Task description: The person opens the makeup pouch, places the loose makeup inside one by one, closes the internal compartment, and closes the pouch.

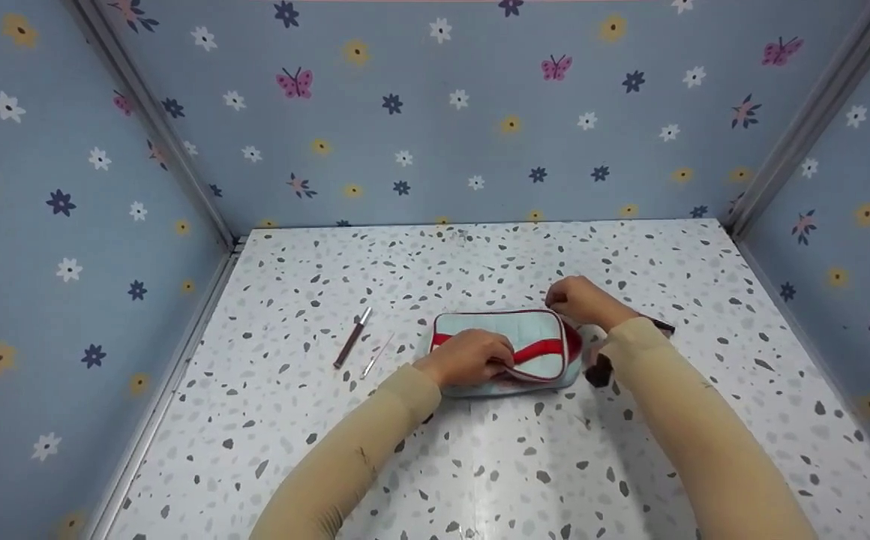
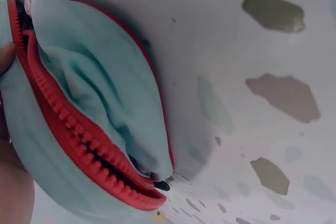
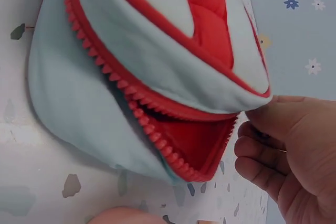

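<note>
A light blue cosmetic bag (image 1: pixel 472 322) with red trim and a red band across its top lies on the speckled table. Its chunky red zipper (image 3: pixel 152 124) gapes along the front and right side, showing a red lining. My left hand (image 1: pixel 472 358) grips the front edge of the lid with curled fingers. At the bag's back right corner, my right hand (image 3: pixel 294 150) pinches the zipper edge between thumb and forefinger. What sits between those fingertips is hidden.
Left of the bag lie a dark red tube with a silver end (image 1: pixel 352 337) and a thin pale stick (image 1: pixel 376 356). A dark-tipped item (image 1: pixel 598 371) lies by the right sleeve, and a dark slim object (image 1: pixel 660 324) pokes out behind it. Patterned walls enclose the table.
</note>
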`<state>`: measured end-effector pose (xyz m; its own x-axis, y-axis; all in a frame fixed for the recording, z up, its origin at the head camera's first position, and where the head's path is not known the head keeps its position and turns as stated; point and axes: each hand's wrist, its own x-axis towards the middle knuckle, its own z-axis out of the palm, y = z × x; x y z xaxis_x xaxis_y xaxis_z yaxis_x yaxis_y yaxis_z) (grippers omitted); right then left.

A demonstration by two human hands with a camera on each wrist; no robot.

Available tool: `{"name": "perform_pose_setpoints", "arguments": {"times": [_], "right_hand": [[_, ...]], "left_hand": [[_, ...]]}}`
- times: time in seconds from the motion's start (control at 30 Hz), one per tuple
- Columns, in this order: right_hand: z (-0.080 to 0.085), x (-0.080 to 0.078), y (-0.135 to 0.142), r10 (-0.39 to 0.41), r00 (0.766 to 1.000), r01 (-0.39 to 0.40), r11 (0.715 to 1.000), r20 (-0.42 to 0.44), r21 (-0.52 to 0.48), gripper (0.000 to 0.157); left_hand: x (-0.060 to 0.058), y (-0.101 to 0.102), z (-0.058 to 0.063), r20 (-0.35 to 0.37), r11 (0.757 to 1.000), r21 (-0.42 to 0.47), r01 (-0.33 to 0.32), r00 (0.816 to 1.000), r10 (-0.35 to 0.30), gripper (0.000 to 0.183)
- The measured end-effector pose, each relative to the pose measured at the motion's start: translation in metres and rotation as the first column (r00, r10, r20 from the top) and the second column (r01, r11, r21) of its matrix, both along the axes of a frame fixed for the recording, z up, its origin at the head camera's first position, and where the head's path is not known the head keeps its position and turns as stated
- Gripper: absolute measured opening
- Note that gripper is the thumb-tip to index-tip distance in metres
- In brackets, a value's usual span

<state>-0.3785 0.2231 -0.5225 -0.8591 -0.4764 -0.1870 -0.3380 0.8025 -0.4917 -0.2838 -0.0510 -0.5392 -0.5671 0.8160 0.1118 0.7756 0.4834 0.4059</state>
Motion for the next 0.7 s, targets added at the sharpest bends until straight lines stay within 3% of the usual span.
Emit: {"name": "perform_pose_setpoints", "arguments": {"times": [0.13,0.23,0.47,0.7], "right_hand": [[0.000,-0.001,0.002,0.000,1.000,0.000,1.000,-0.017,0.009,0.019],[-0.002,0.000,0.006,-0.055,0.998,0.055,0.998,-0.010,-0.007,0.017],[-0.010,0.001,0.008,-0.125,0.990,0.118,0.988,-0.071,-0.095,0.014],[-0.017,0.004,0.000,-0.193,0.980,0.183,0.967,-0.040,-0.180,0.016]], "left_hand": [[0.000,-0.001,0.000,-0.009,1.000,0.002,-0.009,1.000,0.009,0.017],[0.000,-0.001,0.001,-0.005,1.000,-0.006,-0.012,1.000,0.012,0.018],[-0.001,-0.001,0.001,-0.005,1.000,0.001,0.003,1.000,-0.003,0.018],[-0.001,0.001,0.002,-0.001,1.000,-0.016,0.018,1.000,-0.018,0.021]]}}
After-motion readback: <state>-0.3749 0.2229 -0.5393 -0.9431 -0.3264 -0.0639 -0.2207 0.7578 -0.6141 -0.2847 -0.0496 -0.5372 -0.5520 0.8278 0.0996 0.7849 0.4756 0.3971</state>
